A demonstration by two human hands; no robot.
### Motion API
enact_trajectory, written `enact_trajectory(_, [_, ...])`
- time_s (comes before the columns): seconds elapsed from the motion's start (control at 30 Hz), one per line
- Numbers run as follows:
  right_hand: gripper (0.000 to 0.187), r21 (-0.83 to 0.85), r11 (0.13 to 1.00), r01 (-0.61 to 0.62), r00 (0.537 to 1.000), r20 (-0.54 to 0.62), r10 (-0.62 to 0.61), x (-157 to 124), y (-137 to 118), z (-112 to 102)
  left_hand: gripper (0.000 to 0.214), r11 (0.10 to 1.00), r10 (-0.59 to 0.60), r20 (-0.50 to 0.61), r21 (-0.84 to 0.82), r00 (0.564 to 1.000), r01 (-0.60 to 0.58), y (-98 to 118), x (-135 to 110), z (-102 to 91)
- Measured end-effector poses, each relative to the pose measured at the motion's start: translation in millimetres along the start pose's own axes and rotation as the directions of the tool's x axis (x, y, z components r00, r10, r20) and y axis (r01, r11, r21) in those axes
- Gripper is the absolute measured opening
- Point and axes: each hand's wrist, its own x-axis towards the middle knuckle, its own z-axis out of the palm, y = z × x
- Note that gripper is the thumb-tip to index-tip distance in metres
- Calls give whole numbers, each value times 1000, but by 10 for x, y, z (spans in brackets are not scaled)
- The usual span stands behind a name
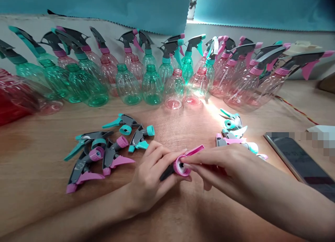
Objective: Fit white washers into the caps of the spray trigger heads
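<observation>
My left hand (151,175) is closed around a grey spray trigger head with a pink collar and pink lever (181,163), held just above the wooden table (39,158). My right hand (217,163) pinches the pink collar from the right side with thumb and fingertips. A pile of loose grey trigger heads with teal and pink parts (104,148) lies to the left of my hands. A smaller pile of pale trigger heads (232,130) lies behind my right hand.
Several green and pink clear spray bottles (151,85) stand in a row along the back of the table, some capped with triggers, some open. A dark phone (300,161) lies at the right. A red wire (295,109) runs across the far right.
</observation>
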Motion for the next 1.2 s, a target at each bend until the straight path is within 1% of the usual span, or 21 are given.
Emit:
enact_trajectory(0.13, [25,111,994,18,998,55,-24,52,62,-39,29,1000,21,5,0,1000,-21,-3,-14,-3])
enact_trajectory(0.23, [23,212,977,4,994,107,-27,101,103,-70,30,999,42,-15,-12,999,-43,-28,-29,8])
enact_trajectory(0.3, [22,313,949,-25,988,153,-25,127,129,-88,31,998,50,-11,-30,999,-50,-42,-35,11])
enact_trajectory(0.37, [24,408,910,-77,974,227,-19,144,155,-103,31,998,41,9,-56,999,-40,-47,-31,8])
enact_trajectory(0.43, [26,447,885,-126,963,268,1,152,175,-114,31,997,17,16,-80,1000,-16,-41,-20,2])
enact_trajectory(0.63, [25,473,863,-181,959,281,47,148,180,-121,29,993,-37,39,-107,999,41,-24,15,-18])
enact_trajectory(0.77, [25,456,874,-166,967,250,53,124,154,-130,29,993,1,37,-117,999,3,-40,7,-24])
enact_trajectory(1.0, [21,380,909,-169,976,195,100,77,105,-133,30,990,31,60,-136,998,-23,-51,-19,-22])
enact_trajectory(1.13, [21,305,930,-205,966,217,142,87,120,-78,28,990,44,72,-136,996,-34,-51,-24,-18])
enact_trajectory(1.2, [22,252,948,-194,968,209,142,94,132,-38,28,990,48,87,-136,995,-36,-48,-26,-18])
